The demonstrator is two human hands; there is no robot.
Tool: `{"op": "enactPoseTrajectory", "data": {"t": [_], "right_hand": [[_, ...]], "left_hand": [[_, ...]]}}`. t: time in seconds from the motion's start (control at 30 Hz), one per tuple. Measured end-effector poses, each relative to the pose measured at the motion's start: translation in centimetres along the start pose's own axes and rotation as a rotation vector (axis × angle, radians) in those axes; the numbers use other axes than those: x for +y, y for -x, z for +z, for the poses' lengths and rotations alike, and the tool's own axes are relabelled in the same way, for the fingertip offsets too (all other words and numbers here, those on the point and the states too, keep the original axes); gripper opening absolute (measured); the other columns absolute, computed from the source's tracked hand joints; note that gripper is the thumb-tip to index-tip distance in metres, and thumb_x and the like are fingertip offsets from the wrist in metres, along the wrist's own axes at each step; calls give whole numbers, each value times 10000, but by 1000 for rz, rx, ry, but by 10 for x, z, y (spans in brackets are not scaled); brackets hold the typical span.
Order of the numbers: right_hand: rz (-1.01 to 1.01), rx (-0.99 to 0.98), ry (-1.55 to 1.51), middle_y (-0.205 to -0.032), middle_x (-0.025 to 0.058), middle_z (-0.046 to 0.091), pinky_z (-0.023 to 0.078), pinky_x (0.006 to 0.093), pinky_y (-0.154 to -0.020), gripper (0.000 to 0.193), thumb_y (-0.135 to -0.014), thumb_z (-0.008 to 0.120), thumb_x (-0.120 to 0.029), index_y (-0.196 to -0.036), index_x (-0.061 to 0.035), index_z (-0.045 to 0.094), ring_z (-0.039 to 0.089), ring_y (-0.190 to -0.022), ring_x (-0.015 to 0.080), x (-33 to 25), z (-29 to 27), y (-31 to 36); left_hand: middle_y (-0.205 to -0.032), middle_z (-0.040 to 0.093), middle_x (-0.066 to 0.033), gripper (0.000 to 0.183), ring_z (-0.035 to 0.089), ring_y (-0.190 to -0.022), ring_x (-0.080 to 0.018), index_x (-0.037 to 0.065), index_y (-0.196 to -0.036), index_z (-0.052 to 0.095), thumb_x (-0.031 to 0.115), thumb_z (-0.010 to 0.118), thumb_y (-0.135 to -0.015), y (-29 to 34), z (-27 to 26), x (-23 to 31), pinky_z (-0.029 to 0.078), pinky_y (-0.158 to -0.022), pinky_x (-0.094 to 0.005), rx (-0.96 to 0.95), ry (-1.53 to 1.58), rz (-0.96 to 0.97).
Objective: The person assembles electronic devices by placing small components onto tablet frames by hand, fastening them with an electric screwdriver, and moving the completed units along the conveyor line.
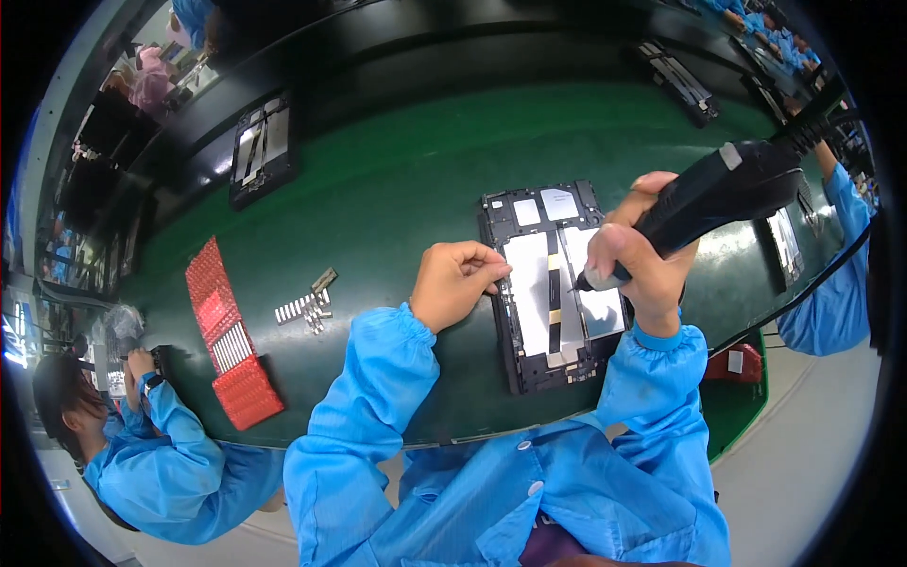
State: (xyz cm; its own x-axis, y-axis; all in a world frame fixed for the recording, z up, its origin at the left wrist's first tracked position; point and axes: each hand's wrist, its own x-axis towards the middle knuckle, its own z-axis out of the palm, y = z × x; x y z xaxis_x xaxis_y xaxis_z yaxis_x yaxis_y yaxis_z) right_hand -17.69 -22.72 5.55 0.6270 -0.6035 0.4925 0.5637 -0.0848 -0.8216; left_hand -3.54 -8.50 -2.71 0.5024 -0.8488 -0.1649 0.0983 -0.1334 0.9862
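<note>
The right hand [642,260] is wrapped tight around a black corded electric screwdriver [718,194], bit tip down on the open black tablet chassis with white inner panels [548,283], which lies flat on the green table [397,189]. The left hand [455,282], fingers pinched together, steadies the chassis's left edge. Judgement: keep the bit upright and the frame pinned; spare metal clips [307,307] lie beside a red tray [227,331].
</note>
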Motion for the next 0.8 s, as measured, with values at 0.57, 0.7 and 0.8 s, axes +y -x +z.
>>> {"op": "enactPoseTrajectory", "data": {"t": [0.57,0.7,0.8], "right_hand": [[80,-148,119,-620,56,560,440,225,-458,409,-730,666,86,-1072,27,449,542,-499,105,51,46,-10],[20,-192,183,-613,54,556,433,218,-455,401,-740,668,72,-1076,33,452,539,-498,100,59,47,-11],[-1,-202,195,-611,58,557,434,218,-456,401,-746,665,69,-1080,33,446,542,-496,102,63,47,-11]], "left_hand": [[-706,602,-84,70,590,-605,-149,-17,-758,643,32,682,-728,-11,-3,6,476,-561,-281,45,-353,200],[-658,630,-82,98,618,-605,-141,-26,-739,627,27,699,-699,-14,-7,12,501,-564,-267,31,-355,55],[-645,628,-82,131,616,-586,-136,-30,-737,613,26,716,-680,-19,-10,7,504,-538,-264,32,-297,5]]}}
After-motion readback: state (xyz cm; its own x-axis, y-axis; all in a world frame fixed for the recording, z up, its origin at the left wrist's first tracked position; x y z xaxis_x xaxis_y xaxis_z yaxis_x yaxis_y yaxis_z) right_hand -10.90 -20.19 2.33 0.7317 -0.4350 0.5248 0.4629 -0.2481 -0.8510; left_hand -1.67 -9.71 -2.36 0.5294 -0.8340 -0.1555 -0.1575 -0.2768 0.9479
